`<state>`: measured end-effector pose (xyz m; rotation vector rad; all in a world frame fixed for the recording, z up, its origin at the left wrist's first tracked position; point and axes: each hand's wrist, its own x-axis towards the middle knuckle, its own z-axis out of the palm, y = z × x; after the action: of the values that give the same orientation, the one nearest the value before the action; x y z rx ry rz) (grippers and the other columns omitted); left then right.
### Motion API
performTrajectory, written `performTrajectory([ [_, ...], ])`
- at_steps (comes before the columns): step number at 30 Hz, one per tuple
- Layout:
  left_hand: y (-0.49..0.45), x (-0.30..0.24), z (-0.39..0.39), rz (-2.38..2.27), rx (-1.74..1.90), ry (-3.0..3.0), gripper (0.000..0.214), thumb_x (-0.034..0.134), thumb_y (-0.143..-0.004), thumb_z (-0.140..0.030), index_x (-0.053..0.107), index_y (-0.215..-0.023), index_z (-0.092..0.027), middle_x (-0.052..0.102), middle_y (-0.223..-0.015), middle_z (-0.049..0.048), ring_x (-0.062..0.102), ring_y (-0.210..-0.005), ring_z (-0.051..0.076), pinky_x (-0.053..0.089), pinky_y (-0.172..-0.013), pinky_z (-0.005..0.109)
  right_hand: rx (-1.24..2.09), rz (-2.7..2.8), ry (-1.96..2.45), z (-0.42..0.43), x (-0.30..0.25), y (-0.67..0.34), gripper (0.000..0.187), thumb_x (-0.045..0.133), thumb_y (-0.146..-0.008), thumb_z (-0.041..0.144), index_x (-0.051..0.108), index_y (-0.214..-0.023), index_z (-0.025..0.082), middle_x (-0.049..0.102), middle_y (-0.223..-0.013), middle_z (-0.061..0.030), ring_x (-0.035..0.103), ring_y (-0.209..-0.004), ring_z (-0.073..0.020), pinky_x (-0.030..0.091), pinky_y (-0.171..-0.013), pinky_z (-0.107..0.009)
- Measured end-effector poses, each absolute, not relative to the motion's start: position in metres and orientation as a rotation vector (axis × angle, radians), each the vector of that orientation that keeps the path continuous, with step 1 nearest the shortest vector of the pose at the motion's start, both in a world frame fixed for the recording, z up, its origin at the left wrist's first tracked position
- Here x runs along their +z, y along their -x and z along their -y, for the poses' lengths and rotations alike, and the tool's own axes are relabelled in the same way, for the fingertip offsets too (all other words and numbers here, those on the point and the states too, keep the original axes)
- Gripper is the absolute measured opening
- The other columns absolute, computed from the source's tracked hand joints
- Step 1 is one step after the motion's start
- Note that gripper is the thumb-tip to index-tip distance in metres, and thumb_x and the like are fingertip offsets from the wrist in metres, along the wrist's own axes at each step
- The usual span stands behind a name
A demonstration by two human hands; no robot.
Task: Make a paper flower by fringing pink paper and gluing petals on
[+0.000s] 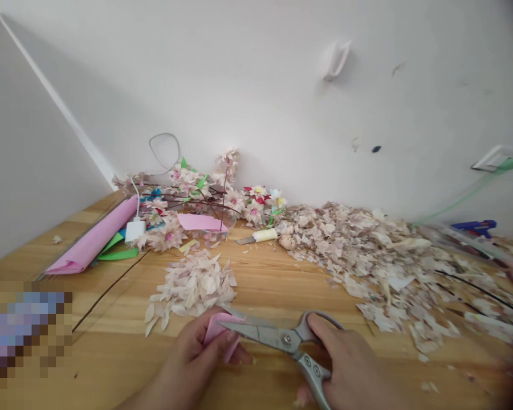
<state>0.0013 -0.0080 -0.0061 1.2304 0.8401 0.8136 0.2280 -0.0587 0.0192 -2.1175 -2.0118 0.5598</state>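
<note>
Low over the near middle of the wooden table [123, 353], my left hand [205, 347] pinches a small piece of pink paper [216, 327] between thumb and fingers. My right hand [346, 359] grips the handles of silver metal scissors [277, 336]. Their blades are parted a little and point left, with the lower blade lying across the pink paper. Just beyond my left hand is a small heap of pale dried petals [200, 285]. Whether the blades have cut into the paper cannot be made out.
A large petal pile [346, 245] spreads along the wall to the right. Handmade flowers [188, 182] on thin stems, a pink paper roll [94, 236], a white charger [135, 231] and a craft knife [260, 236] lie behind. A blue glue gun [474, 228] rests far right.
</note>
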Motion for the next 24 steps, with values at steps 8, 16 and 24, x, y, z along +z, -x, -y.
performTrajectory([
  [8, -0.0019, -0.0022, 0.0088, -0.878, 0.815, -1.248, 0.025, 0.057, -0.076, -0.044, 0.064, -0.081, -0.020, 0.071, -0.065, 0.0004, 0.063, -0.064, 0.016, 0.046, -0.062, 0.022, 0.547, 2.005, 2.113, 0.0601, 0.0195, -0.2292, 0.037, 0.075, -0.052, 0.041, 0.049, -0.074, 0.025, 0.065, -0.078, 0.0018, 0.058, -0.072, -0.0214, 0.034, -0.059, -0.026],
  [16, -0.0019, -0.0028, 0.0078, -0.859, 0.823, -1.249, 0.022, 0.058, -0.077, -0.042, 0.065, -0.078, -0.020, 0.071, -0.064, -0.0010, 0.063, -0.062, 0.014, 0.046, -0.061, 0.020, 0.545, 1.991, 2.089, 0.0589, 0.0187, -0.2295, 0.034, 0.073, -0.054, 0.039, 0.048, -0.072, 0.025, 0.064, -0.075, 0.0023, 0.057, -0.070, -0.0204, 0.035, -0.058, -0.025],
  [24, -0.0016, -0.0010, 0.0089, -0.841, 0.801, -1.206, 0.025, 0.061, -0.075, -0.043, 0.065, -0.077, -0.018, 0.070, -0.063, 0.0002, 0.062, -0.061, 0.014, 0.045, -0.061, 0.021, 0.585, 1.983, 2.083, 0.0594, 0.0210, -0.2299, 0.034, 0.074, -0.054, 0.037, 0.048, -0.073, 0.024, 0.064, -0.076, 0.0026, 0.056, -0.071, -0.0201, 0.036, -0.060, -0.025],
])
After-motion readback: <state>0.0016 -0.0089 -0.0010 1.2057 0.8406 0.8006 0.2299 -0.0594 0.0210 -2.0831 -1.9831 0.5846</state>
